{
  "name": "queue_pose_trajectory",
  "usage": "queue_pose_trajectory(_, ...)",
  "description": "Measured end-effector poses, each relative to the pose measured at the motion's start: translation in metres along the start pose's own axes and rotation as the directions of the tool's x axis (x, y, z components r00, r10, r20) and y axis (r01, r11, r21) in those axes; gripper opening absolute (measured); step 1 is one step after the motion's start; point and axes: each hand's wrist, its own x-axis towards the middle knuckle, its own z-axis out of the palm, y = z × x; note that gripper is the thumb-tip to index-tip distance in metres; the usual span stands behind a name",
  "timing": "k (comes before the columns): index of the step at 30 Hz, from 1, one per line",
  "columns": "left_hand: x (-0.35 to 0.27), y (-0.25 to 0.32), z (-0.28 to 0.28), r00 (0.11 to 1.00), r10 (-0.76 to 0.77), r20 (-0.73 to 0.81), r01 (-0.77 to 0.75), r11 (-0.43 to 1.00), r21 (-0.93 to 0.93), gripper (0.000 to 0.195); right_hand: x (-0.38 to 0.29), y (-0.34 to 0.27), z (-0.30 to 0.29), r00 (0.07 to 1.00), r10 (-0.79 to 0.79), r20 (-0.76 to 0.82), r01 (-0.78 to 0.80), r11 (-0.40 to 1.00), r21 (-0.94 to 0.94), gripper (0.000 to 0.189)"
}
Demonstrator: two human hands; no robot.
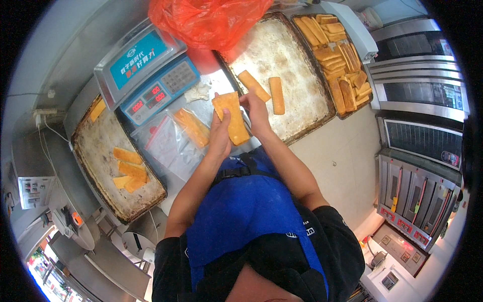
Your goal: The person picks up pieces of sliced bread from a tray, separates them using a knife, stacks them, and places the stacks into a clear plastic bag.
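Observation:
My left hand (220, 132) holds a flat golden slab of baked bread or cake (233, 120), its thumb on top. My right hand (256, 113) is beside the slab's upper right edge, fingers bent; whether they grip anything is unclear. Just beyond the right fingers, one baked strip (254, 85) lies on a worn baking tray (298, 49), with another strip (276, 96) to its right. Left of my left hand, clear plastic bags (171, 151) lie on the metal surface, and baked pieces (191, 127) show through one of them.
A blue digital scale (158, 90) with a steel pan stands at the left. Beyond it lies a baking tray (86, 151) with several baked pieces. A red plastic bag (211, 22) overhangs the middle tray. At the right, another tray (339, 116) holds many strips. Ovens (415, 196) stand farther right.

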Motion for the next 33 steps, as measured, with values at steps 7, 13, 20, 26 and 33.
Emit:
queue_pose_trajectory(7, -0.001, 0.017, 0.004, 0.996, -0.041, -0.074, 0.034, 0.995, -0.09, 0.062, -0.006, 0.002, -0.027, 0.963, -0.262, -0.067, 0.244, 0.948, -0.203, 0.021)
queue_pose_trajectory(13, 0.009, 0.01, -0.018, 0.996, -0.054, -0.077, 0.04, 0.983, -0.181, 0.068, -0.028, 0.005, -0.04, 0.986, -0.163, -0.033, 0.138, 0.913, -0.383, 0.023)
queue_pose_trajectory(20, 0.0, 0.021, 0.011, 0.997, 0.048, -0.055, -0.053, 0.994, -0.096, 0.078, -0.065, -0.016, -0.005, 0.775, -0.499, 0.387, 0.59, 0.35, -0.728, 0.059)
queue_pose_trajectory(26, 0.005, 0.014, 0.001, 0.997, 0.072, -0.002, -0.072, 0.997, -0.016, 0.081, -0.061, -0.012, -0.011, 0.857, -0.393, 0.333, 0.506, 0.517, -0.69, 0.075)
queue_pose_trajectory(33, 0.008, 0.023, -0.007, 0.998, 0.003, 0.057, 0.01, 0.976, -0.218, 0.08, -0.048, -0.02, -0.049, 0.982, -0.164, 0.093, 0.175, 0.976, -0.129, 0.053)
